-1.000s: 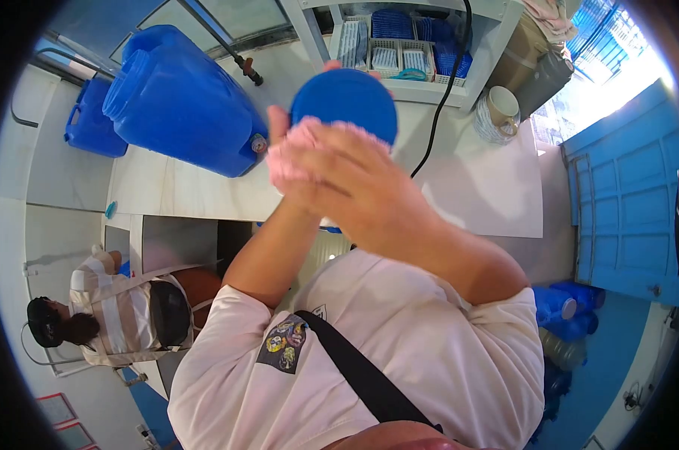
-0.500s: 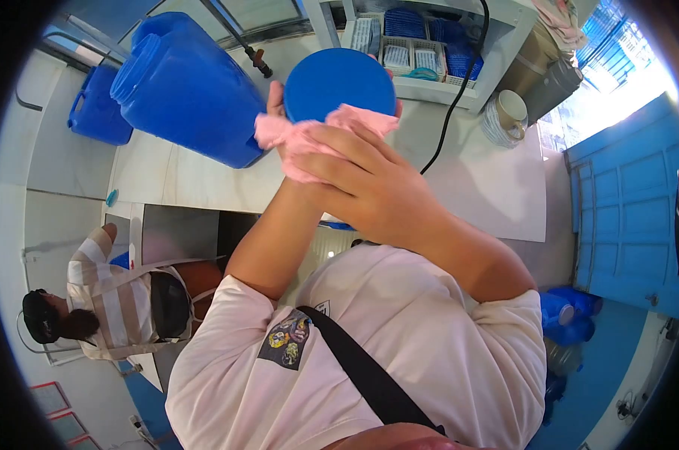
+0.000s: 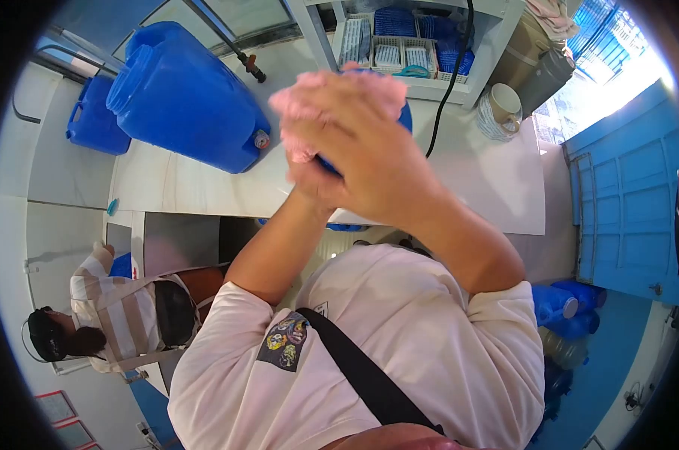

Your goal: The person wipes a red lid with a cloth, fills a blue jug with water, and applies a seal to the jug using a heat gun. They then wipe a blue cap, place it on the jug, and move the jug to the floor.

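Note:
A round blue lid (image 3: pixel 406 118) is held up above the white counter, mostly hidden behind a crumpled pink cloth (image 3: pixel 302 105). My left hand (image 3: pixel 313 182) grips the lid from beneath; most of its fingers are out of sight behind the cloth and lid. My right hand (image 3: pixel 377 161) lies over the top with its fingers bent round the cloth, pressing it on the lid's face. Just to the left, a large blue jerrycan (image 3: pixel 189 101) with a small spigot opening (image 3: pixel 261 140) lies tilted on the counter.
A white shelf (image 3: pixel 459 91) with baskets of packets stands at the back, a black cable (image 3: pixel 448 94) hanging before it. Stacked cups (image 3: pixel 502 105) sit on the counter (image 3: pixel 497 187) at right. A person in a striped top (image 3: pixel 122 307) is at left. A smaller blue container (image 3: pixel 95 120) stands beyond.
My right hand and the pink cloth have moved up over the lid, covering most of its face, which was bare before. The lid has shifted slightly right.

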Available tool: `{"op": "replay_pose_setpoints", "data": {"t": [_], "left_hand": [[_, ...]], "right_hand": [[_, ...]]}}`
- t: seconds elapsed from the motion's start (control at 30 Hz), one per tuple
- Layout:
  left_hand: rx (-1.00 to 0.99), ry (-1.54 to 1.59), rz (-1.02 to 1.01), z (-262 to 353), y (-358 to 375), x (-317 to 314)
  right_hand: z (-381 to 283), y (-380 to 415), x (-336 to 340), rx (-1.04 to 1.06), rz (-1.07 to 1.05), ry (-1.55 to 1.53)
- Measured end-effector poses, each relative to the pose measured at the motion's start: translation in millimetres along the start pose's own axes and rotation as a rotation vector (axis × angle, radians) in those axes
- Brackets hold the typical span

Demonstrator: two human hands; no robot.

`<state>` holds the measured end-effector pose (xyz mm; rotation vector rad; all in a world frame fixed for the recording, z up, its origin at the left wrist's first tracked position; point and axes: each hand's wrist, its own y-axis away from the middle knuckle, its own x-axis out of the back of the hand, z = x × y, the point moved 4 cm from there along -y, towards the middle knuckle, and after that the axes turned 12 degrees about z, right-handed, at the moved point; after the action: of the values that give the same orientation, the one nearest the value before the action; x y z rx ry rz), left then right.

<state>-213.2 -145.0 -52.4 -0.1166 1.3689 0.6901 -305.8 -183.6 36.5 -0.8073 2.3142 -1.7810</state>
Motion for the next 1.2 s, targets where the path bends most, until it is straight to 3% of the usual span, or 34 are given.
{"op": "replay_pose_setpoints", "data": {"t": [0.03,0.07,0.13,0.17,0.23,0.27,0.33,0.37,0.4,0.43,0.47,0.53,0.63,0.73,0.8,0.83,0.87,0.9,0.93,0.97,1.0,1.03,1.07,1.13,1.2], "left_hand": [[0.004,0.151,0.131,3.0,-2.3,2.8],[0.0,0.151,0.127,7.2,2.7,0.7],[-0.053,-0.215,-0.369,12.6,23.2,-28.9],[-0.026,-0.196,-0.362,10.0,22.0,-24.1],[-0.056,-0.213,-0.375,3.5,22.4,-24.0],[-0.093,-0.232,-0.401,1.4,20.9,-27.0],[-0.13,-0.253,-0.424,4.3,15.6,-18.2],[-0.173,-0.277,-0.404,9.2,8.3,0.6],[-0.221,-0.299,-0.387,13.2,3.7,9.7],[-0.071,-0.132,-0.278,10.2,14.6,-9.3],[-0.076,-0.132,-0.28,10.1,17.9,-14.4],[-0.2,-0.214,-0.283,13.3,20.5,-18.4],[-0.299,-0.316,-0.236,-2.9,11.0,-3.6],[-0.404,-0.419,-0.236,-8.6,15.8,-8.0],[-0.071,-0.199,-0.342,-8.9,15.0,-5.5],[0.007,-0.051,-0.465,-5.8,17.4,-16.0],[0.007,-0.049,-0.467,-7.3,16.7,-20.9],[-0.131,-0.244,-0.374,-9.2,14.1,-21.3],[-0.267,-0.44,-0.277,-8.7,12.6,-19.7],[-0.06,-0.163,-0.203,-8.6,16.9,-10.6],[-0.061,-0.164,-0.199,1.4,17.8,-8.5],[-0.007,-0.152,-0.286,14.1,17.9,-10.5],[0.044,-0.138,-0.376,23.3,18.3,-13.5],[-0.033,-0.188,-0.273,27.9,23.0,-20.5],[-0.01,-0.232,-0.307,14.8,22.9,-19.0]], "right_hand": [[3.4,13.8,-6.4,0.035,-0.055,-0.004],[5.3,21.0,-0.9,0.039,-0.054,-0.006],[13.5,29.2,8.0,-0.166,-0.192,-0.24],[12.5,28.6,8.1,-0.168,-0.195,-0.241],[14.4,19.6,13.8,-0.602,0.107,-0.899],[23.3,12.7,14.2,-0.603,0.108,-0.897],[40.6,-4.1,8.0,-0.141,-0.127,-0.229],[43.5,1.0,9.4,0.013,-0.135,0.075],[43.1,4.2,13.5,0.021,-0.135,0.072],[41.8,9.1,18.3,-0.044,-0.16,0.148],[39.4,16.4,21.9,-0.114,-0.181,0.226],[26.5,31.3,16.7,-0.112,-0.143,0.19],[14.4,31.6,7.1,-0.129,0.107,-0.005],[44.0,18.6,7.4,-0.139,0.046,-0.106],[42.2,11.9,9.0,-0.086,0.074,-0.199],[29.6,9.4,10.0,-0.173,0.065,-0.259],[23.2,9.1,8.5,-0.264,0.054,-0.319],[21.6,8.3,2.0,-0.14,0.001,-0.365],[27.2,2.8,3.5,-0.143,0.0,-0.364],[30.3,-6.3,7.8,-0.03,-0.046,-0.115],[31.2,-10.7,12.1,0.083,-0.089,0.134],[33.9,-9.9,19.5,0.031,-0.054,0.264],[33.0,-1.4,15.5,0.037,-0.054,0.261],[32.2,22.7,6.2,-0.076,-0.088,-0.001],[18.5,19.1,2.4,0.014,-0.085,-0.101]]}}
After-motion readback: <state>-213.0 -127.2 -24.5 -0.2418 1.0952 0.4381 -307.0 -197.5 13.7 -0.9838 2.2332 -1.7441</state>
